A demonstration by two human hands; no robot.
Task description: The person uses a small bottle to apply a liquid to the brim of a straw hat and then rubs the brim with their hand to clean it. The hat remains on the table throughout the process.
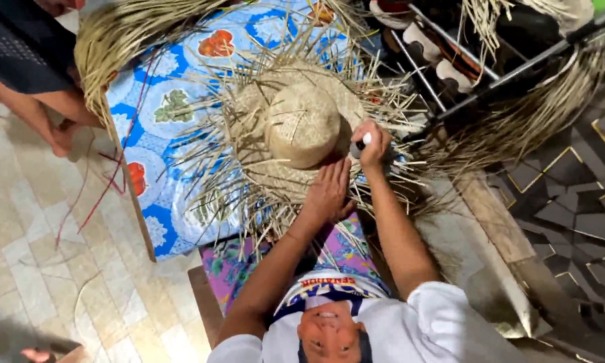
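A half-woven straw hat (304, 124) lies crown up on a blue floral cloth (158, 111), loose straw ends sticking out all round its brim. My left hand (329, 191) rests flat, fingers apart, on the near part of the brim. My right hand (373, 144) is closed around a small dark tool with a white tip (364, 142), held against the right side of the crown. My purple patterned lap (342, 252) is just below the hat.
Another person's bare leg and foot (50, 124) stand at the upper left beside a bundle of straw (114, 40). A metal rack with shoes (450, 64) and hanging straw (537, 114) fills the upper right. Pale floor tiles (54, 242) lie to the left.
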